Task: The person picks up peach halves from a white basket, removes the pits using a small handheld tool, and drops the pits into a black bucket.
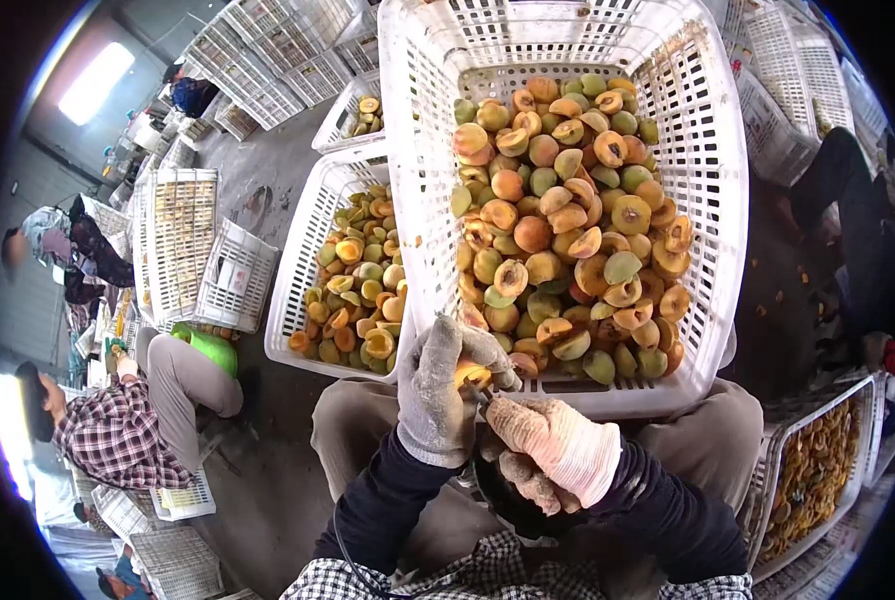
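My left hand (440, 385), in a grey glove, is closed around a yellow-orange apricot piece (473, 375) at the near edge of the big white crate (733, 200). Close beside it, my right hand (557, 447), in a whitish glove with a stained palm, is closed on a small dark tool (483, 393) whose tip is near the fruit. A black bowl (512, 500) sits beneath my right hand, partly hidden. Halved and whole apricots (567, 215) fill the bottom of the big crate, which rests at my knees.
Left of the big crate stands a second white crate (285, 300) of apricot halves. Crates (867, 470) with orange fruit pieces stand at the lower right. A person in a checked shirt (122, 430) sits at the left near a green container (207, 348). Stacked crates (182, 235) stand behind.
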A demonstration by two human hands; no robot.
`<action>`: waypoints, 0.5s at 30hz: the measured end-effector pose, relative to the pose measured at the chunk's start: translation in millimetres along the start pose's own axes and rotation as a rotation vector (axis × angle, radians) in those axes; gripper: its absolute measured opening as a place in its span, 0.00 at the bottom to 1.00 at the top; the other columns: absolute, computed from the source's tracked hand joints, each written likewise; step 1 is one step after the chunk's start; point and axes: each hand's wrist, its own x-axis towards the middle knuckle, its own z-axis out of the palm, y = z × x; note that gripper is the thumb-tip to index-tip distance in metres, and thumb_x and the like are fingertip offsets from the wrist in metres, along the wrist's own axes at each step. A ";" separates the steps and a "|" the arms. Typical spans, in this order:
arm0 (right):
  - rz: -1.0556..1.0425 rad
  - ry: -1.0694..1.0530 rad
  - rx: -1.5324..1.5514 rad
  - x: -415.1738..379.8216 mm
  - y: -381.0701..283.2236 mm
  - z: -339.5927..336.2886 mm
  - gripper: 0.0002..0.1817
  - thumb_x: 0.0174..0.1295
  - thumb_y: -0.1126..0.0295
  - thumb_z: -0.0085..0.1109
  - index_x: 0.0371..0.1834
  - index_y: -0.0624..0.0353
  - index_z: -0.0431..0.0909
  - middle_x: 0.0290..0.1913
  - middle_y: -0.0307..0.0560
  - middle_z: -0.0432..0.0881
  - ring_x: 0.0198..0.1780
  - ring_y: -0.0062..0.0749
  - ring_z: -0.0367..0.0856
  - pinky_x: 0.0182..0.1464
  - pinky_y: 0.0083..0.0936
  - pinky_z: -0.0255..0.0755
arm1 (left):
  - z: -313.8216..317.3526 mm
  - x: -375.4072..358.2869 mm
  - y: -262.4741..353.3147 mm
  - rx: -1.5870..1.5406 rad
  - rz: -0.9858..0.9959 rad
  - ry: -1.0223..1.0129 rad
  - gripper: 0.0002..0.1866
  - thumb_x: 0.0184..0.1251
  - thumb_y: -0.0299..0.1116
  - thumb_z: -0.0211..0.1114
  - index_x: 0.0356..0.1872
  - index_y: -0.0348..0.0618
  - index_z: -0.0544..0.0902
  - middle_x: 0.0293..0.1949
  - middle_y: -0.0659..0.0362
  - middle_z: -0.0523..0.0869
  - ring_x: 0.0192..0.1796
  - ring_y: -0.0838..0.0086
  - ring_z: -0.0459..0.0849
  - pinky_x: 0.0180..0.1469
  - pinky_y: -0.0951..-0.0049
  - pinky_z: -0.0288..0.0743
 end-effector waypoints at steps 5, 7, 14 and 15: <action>0.087 0.071 0.009 3.6 6.9 8.8 0.28 0.64 0.43 0.44 0.33 0.62 0.71 0.14 0.36 0.65 0.10 0.21 0.63 0.09 0.17 0.59 | 1.6 0.2 -3.7 0.276 0.178 -0.135 0.27 0.73 0.47 0.41 0.23 0.34 0.74 0.19 0.53 0.78 0.23 0.70 0.78 0.35 0.71 0.76; 0.052 0.064 0.036 11.4 18.8 7.5 0.27 0.63 0.43 0.45 0.33 0.61 0.70 0.13 0.35 0.64 0.09 0.19 0.61 0.08 0.17 0.56 | -0.5 1.8 -7.7 0.226 0.110 -0.143 0.25 0.73 0.47 0.43 0.24 0.37 0.74 0.19 0.52 0.78 0.22 0.67 0.78 0.35 0.68 0.76; 0.036 -0.294 0.273 20.5 33.3 -25.2 0.24 0.63 0.48 0.49 0.30 0.61 0.73 0.11 0.37 0.67 0.07 0.22 0.63 0.07 0.18 0.57 | 8.9 6.3 -4.4 -0.510 -0.468 -0.112 0.19 0.70 0.48 0.44 0.20 0.51 0.68 0.17 0.61 0.70 0.23 0.64 0.74 0.32 0.56 0.71; 0.037 -0.294 0.265 16.5 30.5 -26.0 0.24 0.63 0.48 0.49 0.30 0.61 0.73 0.11 0.37 0.67 0.07 0.22 0.63 0.07 0.18 0.57 | -3.6 10.7 -9.0 -0.568 -0.531 -0.221 0.18 0.69 0.46 0.45 0.22 0.51 0.71 0.17 0.62 0.71 0.25 0.63 0.75 0.37 0.54 0.72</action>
